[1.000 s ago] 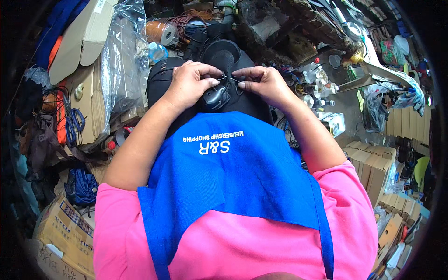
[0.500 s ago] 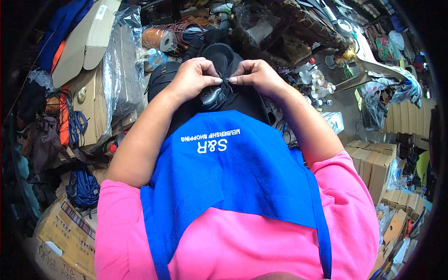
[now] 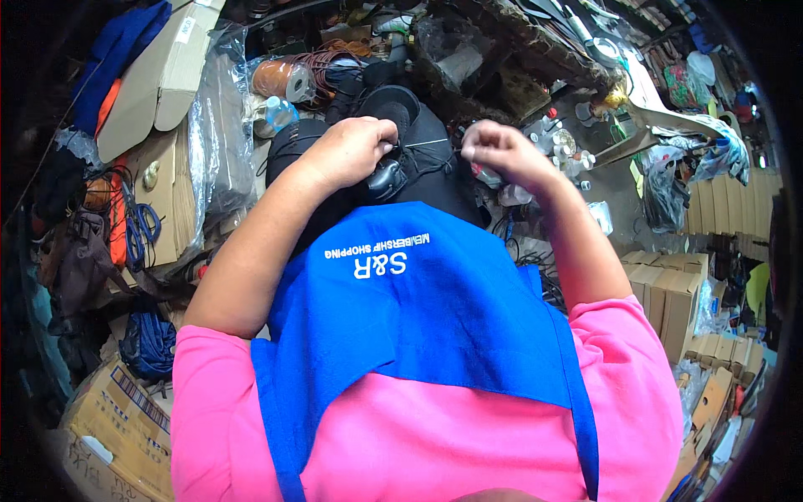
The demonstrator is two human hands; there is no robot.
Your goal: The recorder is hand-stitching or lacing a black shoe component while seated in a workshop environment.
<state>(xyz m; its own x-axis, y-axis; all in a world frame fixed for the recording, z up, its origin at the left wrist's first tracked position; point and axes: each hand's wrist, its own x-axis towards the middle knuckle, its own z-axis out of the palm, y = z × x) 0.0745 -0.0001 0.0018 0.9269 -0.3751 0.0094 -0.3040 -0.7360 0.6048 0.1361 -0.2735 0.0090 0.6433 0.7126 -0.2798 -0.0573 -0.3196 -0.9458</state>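
Black shoe (image 3: 403, 109), open at the top, sits on the person's lap, just beyond the blue apron (image 3: 452, 276). From my end, through the head camera, I see the left hand (image 3: 355, 152) staying at its side, fingers curled closed; what they pinch is hidden from me. Half a second ago both hands met over the shoe; now the right hand (image 3: 502, 155) has swung out to the right, blurred, its fingers bent inward. A pale thread (image 3: 428, 142), barely visible before, stretches from the shoe toward that hand; I cannot tell whether the fingertips grasp it. I find the shoe's place little changed.
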